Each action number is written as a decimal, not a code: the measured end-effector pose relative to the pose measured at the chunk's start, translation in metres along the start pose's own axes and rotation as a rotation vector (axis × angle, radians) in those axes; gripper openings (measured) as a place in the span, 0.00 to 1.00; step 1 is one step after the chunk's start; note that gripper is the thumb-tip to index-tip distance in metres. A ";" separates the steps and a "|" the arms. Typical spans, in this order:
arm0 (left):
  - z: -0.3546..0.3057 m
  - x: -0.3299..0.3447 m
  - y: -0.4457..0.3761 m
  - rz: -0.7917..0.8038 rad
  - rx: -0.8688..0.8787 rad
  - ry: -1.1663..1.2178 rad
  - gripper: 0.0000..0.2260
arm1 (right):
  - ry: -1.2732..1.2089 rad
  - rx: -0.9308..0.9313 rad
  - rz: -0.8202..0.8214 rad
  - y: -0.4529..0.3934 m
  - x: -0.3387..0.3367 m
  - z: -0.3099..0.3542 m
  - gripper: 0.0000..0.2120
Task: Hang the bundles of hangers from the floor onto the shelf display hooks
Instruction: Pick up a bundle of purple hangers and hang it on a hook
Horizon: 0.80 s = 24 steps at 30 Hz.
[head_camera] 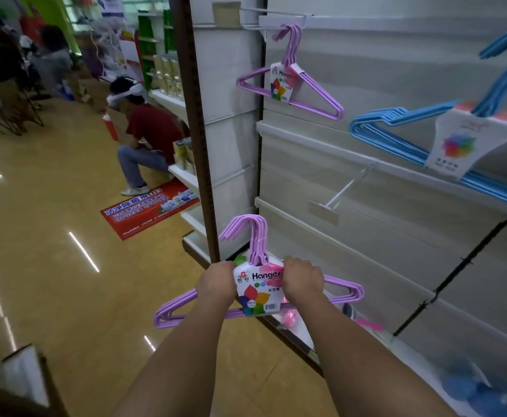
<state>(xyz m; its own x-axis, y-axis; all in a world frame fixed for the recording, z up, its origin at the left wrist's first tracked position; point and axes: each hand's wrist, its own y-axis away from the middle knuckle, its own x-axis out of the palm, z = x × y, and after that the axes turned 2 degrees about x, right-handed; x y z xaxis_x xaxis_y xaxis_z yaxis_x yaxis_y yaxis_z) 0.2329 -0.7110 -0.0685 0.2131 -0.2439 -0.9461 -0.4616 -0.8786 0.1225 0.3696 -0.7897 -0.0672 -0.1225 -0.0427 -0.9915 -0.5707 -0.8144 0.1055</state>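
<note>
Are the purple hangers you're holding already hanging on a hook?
No, the held purple bundle is gripped by the left hand and right hand, with its hooks in open air below the empty display hook.

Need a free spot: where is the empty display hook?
In the head view, the empty display hook juts from the shelf wall at centre-right, below-left of the blue hanger bundle.

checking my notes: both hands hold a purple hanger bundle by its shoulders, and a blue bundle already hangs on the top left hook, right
Not quite. The head view shows the bundle on the top left hook is purple, not blue; the blue bundle hangs farther right. The rest stands: the left hand and right hand hold a purple hanger bundle by its shoulders.
</note>
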 end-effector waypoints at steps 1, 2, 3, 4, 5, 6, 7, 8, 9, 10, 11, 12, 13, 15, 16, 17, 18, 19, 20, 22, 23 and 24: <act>0.008 -0.006 -0.009 0.005 0.019 -0.008 0.08 | -0.003 0.019 -0.006 -0.004 -0.001 0.011 0.11; 0.018 -0.014 -0.020 0.008 0.040 -0.016 0.08 | -0.006 0.042 -0.013 -0.008 -0.001 0.024 0.11; 0.027 -0.021 -0.030 0.009 0.061 -0.027 0.08 | -0.015 0.064 -0.016 -0.012 -0.001 0.036 0.11; 0.035 -0.028 -0.041 0.007 0.084 -0.035 0.08 | -0.026 0.089 -0.015 -0.016 -0.002 0.048 0.12; 0.042 -0.033 -0.050 0.009 0.107 -0.037 0.08 | -0.040 0.113 -0.014 -0.019 -0.003 0.058 0.12; 0.047 -0.037 -0.057 0.014 0.127 -0.035 0.08 | -0.051 0.133 -0.017 -0.022 -0.005 0.065 0.12; 0.053 -0.043 -0.064 0.017 0.148 -0.032 0.07 | -0.059 0.155 -0.023 -0.026 -0.006 0.074 0.12; 0.058 -0.048 -0.071 0.019 0.167 -0.032 0.07 | -0.060 0.172 -0.030 -0.030 -0.008 0.081 0.11; 0.063 -0.051 -0.079 0.021 0.187 -0.030 0.06 | -0.055 0.186 -0.041 -0.033 -0.011 0.088 0.11; 0.067 -0.055 -0.086 0.026 0.204 -0.027 0.06 | -0.046 0.196 -0.051 -0.037 -0.014 0.094 0.10; 0.069 -0.058 -0.091 0.031 0.216 -0.023 0.06 | -0.039 0.203 -0.060 -0.040 -0.017 0.098 0.10; 0.072 -0.062 -0.098 0.037 0.224 -0.015 0.06 | -0.034 0.212 -0.068 -0.045 -0.020 0.103 0.10; 0.074 -0.065 -0.104 0.043 0.227 -0.012 0.07 | -0.031 0.222 -0.070 -0.049 -0.022 0.107 0.10; 0.075 -0.071 -0.120 0.048 0.246 -0.017 0.07 | -0.029 0.249 -0.073 -0.061 -0.028 0.114 0.10; 0.074 -0.073 -0.126 0.046 0.257 -0.016 0.06 | -0.028 0.258 -0.073 -0.067 -0.030 0.115 0.10; 0.072 -0.076 -0.135 0.038 0.275 -0.010 0.06 | -0.025 0.266 -0.084 -0.074 -0.032 0.116 0.10; 0.071 -0.079 -0.143 0.030 0.289 -0.010 0.06 | -0.019 0.270 -0.097 -0.081 -0.034 0.116 0.10; 0.068 -0.082 -0.152 0.021 0.301 -0.015 0.07 | -0.015 0.275 -0.110 -0.089 -0.037 0.116 0.11; 0.065 -0.086 -0.161 0.011 0.313 -0.026 0.08 | -0.012 0.279 -0.115 -0.097 -0.040 0.116 0.12; 0.059 -0.094 -0.177 0.001 0.331 -0.050 0.09 | -0.009 0.291 -0.112 -0.112 -0.047 0.114 0.13; 0.056 -0.096 -0.185 -0.002 0.339 -0.061 0.08 | -0.015 0.297 -0.111 -0.120 -0.051 0.113 0.13; 0.051 -0.100 -0.194 -0.007 0.350 -0.077 0.08 | -0.026 0.303 -0.117 -0.128 -0.055 0.112 0.14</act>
<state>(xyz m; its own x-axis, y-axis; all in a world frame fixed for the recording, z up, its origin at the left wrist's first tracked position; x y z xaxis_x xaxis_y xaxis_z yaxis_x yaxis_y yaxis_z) 0.2569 -0.4950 -0.0128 0.1576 -0.1951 -0.9680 -0.7305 -0.6826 0.0187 0.3583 -0.6180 -0.0178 -0.0602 0.0589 -0.9965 -0.7972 -0.6036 0.0125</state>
